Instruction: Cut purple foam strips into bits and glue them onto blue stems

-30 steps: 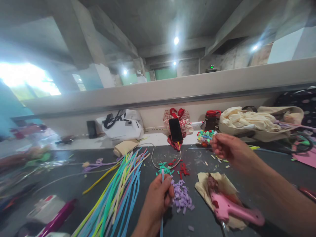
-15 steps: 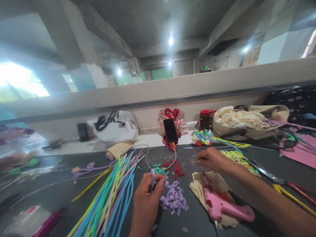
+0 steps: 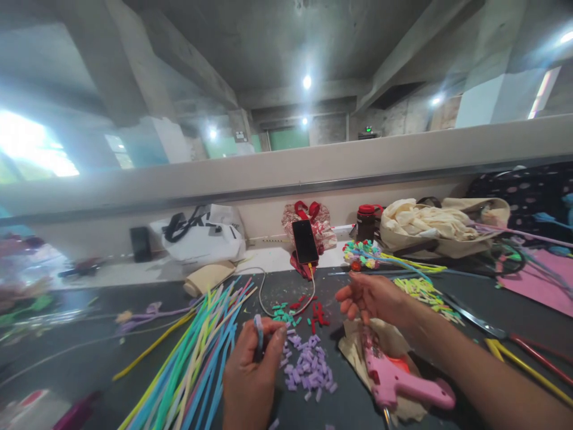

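Note:
My left hand point(image 3: 250, 364) is closed, thumb and forefinger pinching a small lilac piece point(image 3: 287, 325) at their tips. A pale blue-lilac band point(image 3: 258, 331) stands against its fingers. Just to the right lies a heap of short lilac pieces point(image 3: 311, 365). My right hand point(image 3: 369, 301) hovers with fingers apart and slightly curled, nothing visible in it. Under it, a pink glue gun point(image 3: 394, 379) rests on a crumpled beige cloth point(image 3: 353, 349). Short green pieces point(image 3: 283, 313) and red pieces point(image 3: 319, 315) are scattered beyond the lilac heap.
A bundle of coloured chenille stems point(image 3: 192, 358) lies to the left. Yellow-green cut pieces point(image 3: 421, 294), scissors point(image 3: 483, 325) and yellow handles point(image 3: 514, 358) are at right. Behind stand a phone point(image 3: 305, 242) on a cable, a bottle point(image 3: 366, 224) and a cloth bag point(image 3: 416, 221).
My right hand has turned palm inward, its fingers spreading and moving left and slightly down toward the glue gun's tip. My left hand has shifted slightly left, still pinching. The view has moved a little.

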Action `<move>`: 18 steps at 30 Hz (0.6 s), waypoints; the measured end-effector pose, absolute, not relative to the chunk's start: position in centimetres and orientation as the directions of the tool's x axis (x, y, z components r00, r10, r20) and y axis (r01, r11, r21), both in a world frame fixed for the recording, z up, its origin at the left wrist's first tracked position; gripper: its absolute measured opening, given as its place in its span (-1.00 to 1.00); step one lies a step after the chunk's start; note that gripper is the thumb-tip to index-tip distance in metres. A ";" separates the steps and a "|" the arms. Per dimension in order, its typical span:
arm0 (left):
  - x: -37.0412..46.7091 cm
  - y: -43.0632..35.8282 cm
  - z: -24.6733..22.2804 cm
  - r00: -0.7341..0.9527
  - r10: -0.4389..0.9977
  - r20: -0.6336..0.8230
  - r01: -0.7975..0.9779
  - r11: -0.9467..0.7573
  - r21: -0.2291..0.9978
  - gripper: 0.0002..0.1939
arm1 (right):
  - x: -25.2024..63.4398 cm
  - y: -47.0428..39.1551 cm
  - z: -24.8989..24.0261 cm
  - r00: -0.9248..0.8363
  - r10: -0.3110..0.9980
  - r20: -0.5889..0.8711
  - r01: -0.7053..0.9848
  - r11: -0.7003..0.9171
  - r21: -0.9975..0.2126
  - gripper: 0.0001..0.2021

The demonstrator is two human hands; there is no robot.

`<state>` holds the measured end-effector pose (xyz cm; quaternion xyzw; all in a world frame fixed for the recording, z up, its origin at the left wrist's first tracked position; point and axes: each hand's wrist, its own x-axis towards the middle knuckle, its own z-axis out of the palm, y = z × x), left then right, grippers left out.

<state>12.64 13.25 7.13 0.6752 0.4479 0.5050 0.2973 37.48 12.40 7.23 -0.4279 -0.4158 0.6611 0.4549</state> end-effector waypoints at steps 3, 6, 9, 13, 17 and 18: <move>12.6 13.2 7.1 0.094 0.909 0.406 0.297 -0.414 0.860 -0.85 | 37.4 12.5 6.8 -0.237 0.958 -0.161 -0.298 -0.229 -0.927 -0.61; 12.8 12.9 7.1 0.093 0.920 0.381 0.307 -0.391 0.868 -0.84 | 37.0 12.3 6.6 -0.216 0.966 -0.139 -0.303 -0.202 -0.931 -0.78; 13.2 12.7 7.0 0.100 0.929 0.357 0.294 -0.370 0.881 -0.84 | 36.5 12.0 6.7 -0.215 0.969 -0.125 -0.307 -0.189 -0.933 -0.83; 13.4 12.7 6.7 0.164 0.921 0.355 0.283 -0.388 0.877 -0.84 | 35.5 11.8 6.9 -0.224 0.968 -0.116 -0.331 -0.187 -0.925 -0.77; 13.3 12.8 6.4 0.210 0.915 0.343 0.305 -0.395 0.866 -0.85 | 34.7 11.8 6.8 -0.244 0.957 -0.159 -0.328 -0.235 -0.915 -0.69; 13.4 12.8 6.4 0.205 0.918 0.339 0.298 -0.388 0.872 -0.86 | 34.5 11.9 6.7 -0.246 0.955 -0.168 -0.321 -0.243 -0.915 -0.66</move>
